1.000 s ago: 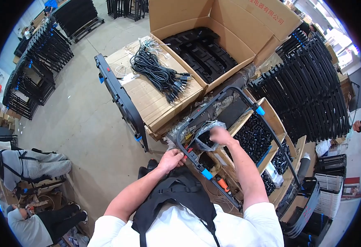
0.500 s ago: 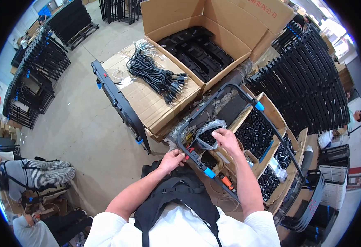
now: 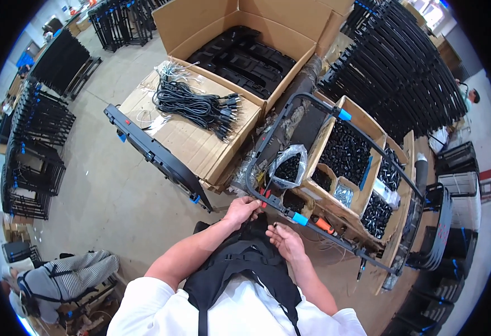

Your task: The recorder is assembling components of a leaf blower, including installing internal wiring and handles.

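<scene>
A black tubular frame (image 3: 245,173) with blue sleeves lies tilted over a wooden parts box. My left hand (image 3: 242,211) is closed at its near left corner, the fingertips beside a red piece (image 3: 265,197). Lower and to the right, over my black apron (image 3: 231,260), my right hand (image 3: 286,241) has its fingers curled with thumb and forefinger together. A small dark part (image 3: 275,225) shows at those fingertips, too small to name. Close to the frame's corner stands an open clear plastic bag (image 3: 289,166) of small black parts.
The wooden parts box (image 3: 341,211) holds many small black pieces in compartments. An orange-handled tool (image 3: 324,225) lies by its near edge. Bundled black cables (image 3: 192,106) rest on a carton (image 3: 200,148), with another black frame (image 3: 153,154) leaning against it. People work at lower left.
My right hand has come away from the plastic bag, down and toward my body. My left hand stays by the red piece. The whole view has shifted a little.
</scene>
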A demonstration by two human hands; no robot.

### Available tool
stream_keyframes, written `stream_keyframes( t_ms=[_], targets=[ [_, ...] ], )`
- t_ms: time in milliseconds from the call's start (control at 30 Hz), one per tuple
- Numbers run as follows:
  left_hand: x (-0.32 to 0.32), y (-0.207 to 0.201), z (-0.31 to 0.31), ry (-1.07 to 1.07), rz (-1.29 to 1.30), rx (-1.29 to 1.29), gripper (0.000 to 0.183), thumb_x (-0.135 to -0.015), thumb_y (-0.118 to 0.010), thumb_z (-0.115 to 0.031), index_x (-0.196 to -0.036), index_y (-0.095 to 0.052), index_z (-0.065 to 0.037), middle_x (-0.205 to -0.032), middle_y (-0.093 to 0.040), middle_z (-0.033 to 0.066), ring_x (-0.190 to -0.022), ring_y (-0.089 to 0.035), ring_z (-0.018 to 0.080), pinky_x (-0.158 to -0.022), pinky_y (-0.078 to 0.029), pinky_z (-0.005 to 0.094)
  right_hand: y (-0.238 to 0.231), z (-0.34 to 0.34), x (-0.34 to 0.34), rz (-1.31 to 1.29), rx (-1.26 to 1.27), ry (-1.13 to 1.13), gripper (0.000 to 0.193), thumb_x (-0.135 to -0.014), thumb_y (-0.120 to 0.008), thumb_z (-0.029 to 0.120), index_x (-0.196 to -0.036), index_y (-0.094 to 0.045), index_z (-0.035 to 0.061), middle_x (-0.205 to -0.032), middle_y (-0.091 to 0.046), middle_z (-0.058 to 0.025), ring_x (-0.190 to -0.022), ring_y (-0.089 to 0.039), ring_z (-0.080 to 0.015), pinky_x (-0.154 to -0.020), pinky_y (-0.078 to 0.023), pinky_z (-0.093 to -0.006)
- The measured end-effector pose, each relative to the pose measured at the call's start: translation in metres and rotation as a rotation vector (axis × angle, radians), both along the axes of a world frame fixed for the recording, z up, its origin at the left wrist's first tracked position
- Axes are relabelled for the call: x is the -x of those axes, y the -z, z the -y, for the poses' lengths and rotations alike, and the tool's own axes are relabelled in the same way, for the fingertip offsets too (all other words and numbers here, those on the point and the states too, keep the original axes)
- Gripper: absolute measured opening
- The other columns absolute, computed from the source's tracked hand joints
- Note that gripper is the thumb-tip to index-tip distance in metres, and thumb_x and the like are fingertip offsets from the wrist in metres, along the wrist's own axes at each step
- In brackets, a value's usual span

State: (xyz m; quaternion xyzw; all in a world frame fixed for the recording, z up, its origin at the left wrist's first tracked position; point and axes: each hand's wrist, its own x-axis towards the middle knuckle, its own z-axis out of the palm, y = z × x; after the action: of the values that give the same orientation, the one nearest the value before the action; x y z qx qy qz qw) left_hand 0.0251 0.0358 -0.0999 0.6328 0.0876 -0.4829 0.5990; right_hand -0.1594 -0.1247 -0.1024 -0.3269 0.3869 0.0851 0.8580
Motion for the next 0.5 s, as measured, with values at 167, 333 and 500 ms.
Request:
stream_keyframes(
  t_ms=[167,333,500],
  targets=[
    [-0.009,-0.003,-0.002,0.037,-0.093,0.017,0.026,-0.103,-0.068,-0.026,-0.112,-0.071,-0.002,-0.091,-0.071,0.0029,-0.070,-0.064,0.0121,-0.058,-0.052,0.0280,0.038,-0.040,-0.042,0.001,-0.053,0.318,0.030,-0.106,-0.065,0.020,-0.133,-0.060,0.0077,-0.118,-0.072,-0.0071,-0.105,-0.070,-0.0236,-0.085,-0.055,-0.0359],
    [-0.014,0.011,-0.002,0.077,-0.100,0.011,0.026,-0.103,-0.068,-0.024,-0.109,-0.071,0.000,-0.087,-0.072,0.0051,-0.067,-0.063,0.0128,-0.060,-0.052,0.0286,0.040,-0.055,-0.081,0.155,-0.036,0.219,0.019,-0.107,-0.063,0.028,-0.121,-0.068,0.0154,-0.103,-0.069,-0.0001,-0.091,-0.065,-0.0175,-0.080,-0.053,-0.0341],
    [-0.017,0.000,0.000,0.061,-0.145,0.040,0.025,-0.101,-0.069,-0.025,-0.097,-0.072,0.000,-0.081,-0.072,0.0075,-0.065,-0.063,0.0147,-0.056,-0.047,0.0294,0.038,-0.060,-0.088,0.112,-0.047,0.258,0.018,-0.108,-0.062,0.030,-0.117,-0.070,0.0158,-0.097,-0.069,0.0016,-0.087,-0.063,-0.0157,-0.078,-0.052,-0.0339]
  ],
)
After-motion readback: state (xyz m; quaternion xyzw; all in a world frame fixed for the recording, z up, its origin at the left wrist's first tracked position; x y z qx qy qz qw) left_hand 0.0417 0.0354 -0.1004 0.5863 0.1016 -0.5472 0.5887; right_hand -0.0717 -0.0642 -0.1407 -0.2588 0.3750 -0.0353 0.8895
